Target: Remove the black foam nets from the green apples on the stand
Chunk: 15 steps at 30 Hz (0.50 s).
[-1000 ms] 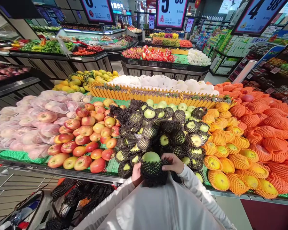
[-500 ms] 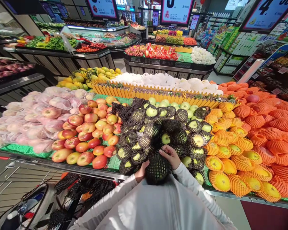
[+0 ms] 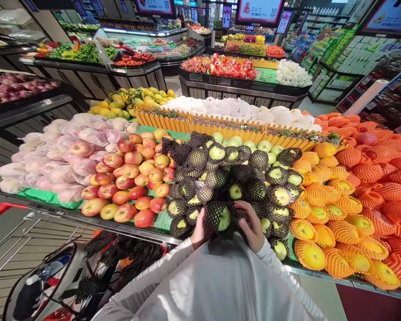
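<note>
One green fruit [image 3: 224, 218], partly enclosed in a black mesh sleeve [image 3: 211, 215], is located between two bare hands at the front of the display, directly ahead of the person's grey top [image 3: 214, 285]. Left hand [image 3: 198, 232]: gripping the sleeved fruit from its left side, thumb against the mesh; the remaining fingers are mostly hidden. Right hand [image 3: 252, 227]: positioned at the right side of the fruit, fingers bent and thumb apart from them; from where I stand, I cannot tell whether they are closed on the mesh. The exposed green skin faces up and to the right. Immediately behind the hands is a heap of netted green fruit [image 3: 216, 180], with bare green fruit [image 3: 263, 146] along its rear. Adjacent on the left: red-and-yellow apples [image 3: 128, 171], then fruit in pale wrapping [image 3: 81, 149]. Adjacent on the right: yellow fruit in orange netting [image 3: 312, 257]. A yellow picket strip [image 3: 227, 127] separates the rear row of white-wrapped fruit [image 3: 220, 107]. At lower left, a wire cart [image 3: 6, 209] contains an open bag [image 3: 43, 276] and loose black netting [image 3: 130, 252].
</note>
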Available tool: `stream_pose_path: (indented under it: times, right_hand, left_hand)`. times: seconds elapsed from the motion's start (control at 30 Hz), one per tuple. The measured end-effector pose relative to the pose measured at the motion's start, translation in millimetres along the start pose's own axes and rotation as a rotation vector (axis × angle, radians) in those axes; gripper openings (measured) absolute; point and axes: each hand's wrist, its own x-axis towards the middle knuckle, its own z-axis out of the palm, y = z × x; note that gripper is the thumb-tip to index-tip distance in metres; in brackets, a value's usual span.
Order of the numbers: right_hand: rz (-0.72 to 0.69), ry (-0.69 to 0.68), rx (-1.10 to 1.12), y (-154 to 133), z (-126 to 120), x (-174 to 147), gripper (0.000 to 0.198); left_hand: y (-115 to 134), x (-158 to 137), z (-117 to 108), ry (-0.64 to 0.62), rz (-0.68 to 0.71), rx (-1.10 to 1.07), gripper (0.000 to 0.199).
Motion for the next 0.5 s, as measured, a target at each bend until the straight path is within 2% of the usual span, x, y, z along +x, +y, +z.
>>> stream_pose_path:
  times: [0.1,0.17,0.23,0.3,0.37,0.5]
  right_hand:
    - [-0.124,-0.129,-0.172,-1.3,6.7,-6.2,0.079]
    - [-0.182,-0.132,-0.267,4.9,14.4,-8.2,0.104]
    - [-0.211,-0.103,-0.337,12.7,20.9,-9.0,0.117]
    - [-0.216,-0.078,-0.385,18.3,24.4,-9.0,0.12]
    - [-0.2,-0.084,-0.406,20.3,25.0,-8.6,0.114]
    - [-0.147,-0.101,-0.386,20.5,23.0,-8.4,0.095]
  left_hand:
    - [1.3,-2.7,5.8,-0.122,-0.071,0.027,0.058]
    - [-0.3,-3.3,3.8,-0.127,-0.101,0.044,0.06]
    - [-3.3,-2.7,-2.4,-0.093,-0.052,0.096,0.058]
    - [-5.7,-2.2,-9.7,-0.068,0.064,0.217,0.055]
    - [-5.8,-3.2,-14.2,-0.093,0.156,0.367,0.057]
    - [0.3,-9.4,-10.9,-0.222,0.202,0.568,0.056]
